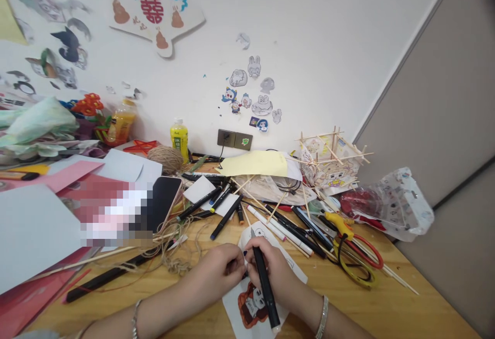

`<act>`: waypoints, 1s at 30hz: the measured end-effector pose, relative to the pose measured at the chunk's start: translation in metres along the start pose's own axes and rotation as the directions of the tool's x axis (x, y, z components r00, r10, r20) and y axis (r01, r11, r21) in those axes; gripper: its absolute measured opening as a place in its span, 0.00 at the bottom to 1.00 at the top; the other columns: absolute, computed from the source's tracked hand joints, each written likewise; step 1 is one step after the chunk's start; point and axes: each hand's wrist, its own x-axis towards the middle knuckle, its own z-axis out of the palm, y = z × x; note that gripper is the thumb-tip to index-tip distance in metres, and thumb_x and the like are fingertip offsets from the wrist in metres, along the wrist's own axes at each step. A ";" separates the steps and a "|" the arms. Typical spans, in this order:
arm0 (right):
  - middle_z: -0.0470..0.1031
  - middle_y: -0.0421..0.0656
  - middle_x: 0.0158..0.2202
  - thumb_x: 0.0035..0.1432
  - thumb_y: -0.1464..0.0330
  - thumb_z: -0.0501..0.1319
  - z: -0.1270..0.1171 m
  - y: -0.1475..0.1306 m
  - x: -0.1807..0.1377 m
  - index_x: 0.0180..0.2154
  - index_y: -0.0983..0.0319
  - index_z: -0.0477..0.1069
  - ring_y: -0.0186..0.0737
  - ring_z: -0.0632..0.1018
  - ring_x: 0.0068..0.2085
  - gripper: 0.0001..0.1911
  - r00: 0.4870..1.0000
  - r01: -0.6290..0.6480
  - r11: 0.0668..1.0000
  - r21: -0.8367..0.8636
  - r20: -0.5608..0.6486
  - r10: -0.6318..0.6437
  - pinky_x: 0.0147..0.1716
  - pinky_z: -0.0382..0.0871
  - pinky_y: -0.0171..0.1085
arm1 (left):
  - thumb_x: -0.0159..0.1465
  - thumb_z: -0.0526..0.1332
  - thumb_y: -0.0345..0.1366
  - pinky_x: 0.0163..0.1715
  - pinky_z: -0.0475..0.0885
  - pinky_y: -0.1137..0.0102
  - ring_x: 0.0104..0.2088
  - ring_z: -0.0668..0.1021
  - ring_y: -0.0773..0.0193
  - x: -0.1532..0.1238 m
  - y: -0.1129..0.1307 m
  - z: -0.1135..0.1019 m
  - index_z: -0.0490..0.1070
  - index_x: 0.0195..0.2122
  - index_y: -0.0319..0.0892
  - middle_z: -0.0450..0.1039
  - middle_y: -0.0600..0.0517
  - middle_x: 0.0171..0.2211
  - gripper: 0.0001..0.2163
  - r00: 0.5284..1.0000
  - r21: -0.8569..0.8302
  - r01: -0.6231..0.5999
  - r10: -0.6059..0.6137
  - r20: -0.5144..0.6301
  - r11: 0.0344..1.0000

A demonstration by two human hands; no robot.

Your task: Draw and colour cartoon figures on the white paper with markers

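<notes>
My right hand is closed around a black marker, tip pointing away from me onto a white paper cutout with a cartoon figure drawn on it. My left hand is curled with its fingers pressed on the cutout's left edge, touching the right hand. The cutout lies on the wooden table right in front of me. Both wrists wear silver bracelets.
Several markers and pens lie scattered behind the hands. A phone, twine, coloured paper, red-handled scissors, a stick-and-paper lantern frame, bottles and a plastic bag crowd the table. The wall is close behind.
</notes>
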 end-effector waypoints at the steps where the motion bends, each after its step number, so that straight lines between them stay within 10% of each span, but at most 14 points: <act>1: 0.71 0.36 0.31 0.47 0.81 0.56 0.000 0.000 0.000 0.42 0.58 0.63 0.33 0.73 0.29 0.20 1.000 -0.004 1.000 0.006 0.002 0.004 0.29 0.68 0.31 | 0.53 0.53 0.33 0.27 0.59 0.72 0.26 0.68 0.64 0.000 -0.001 0.000 0.62 0.22 0.43 0.66 0.54 0.22 0.05 1.000 -0.002 0.004 -0.004 0.003 1.000; 30: 0.70 0.36 0.30 0.49 0.81 0.56 0.001 0.002 0.001 0.43 0.57 0.62 0.32 0.73 0.28 0.20 0.999 -0.033 0.997 0.076 0.004 0.033 0.28 0.67 0.32 | 0.54 0.53 0.33 0.25 0.58 0.73 0.25 0.67 0.66 0.002 -0.004 -0.001 0.60 0.21 0.43 0.63 0.57 0.21 0.05 0.999 -0.045 0.029 -0.029 0.015 0.999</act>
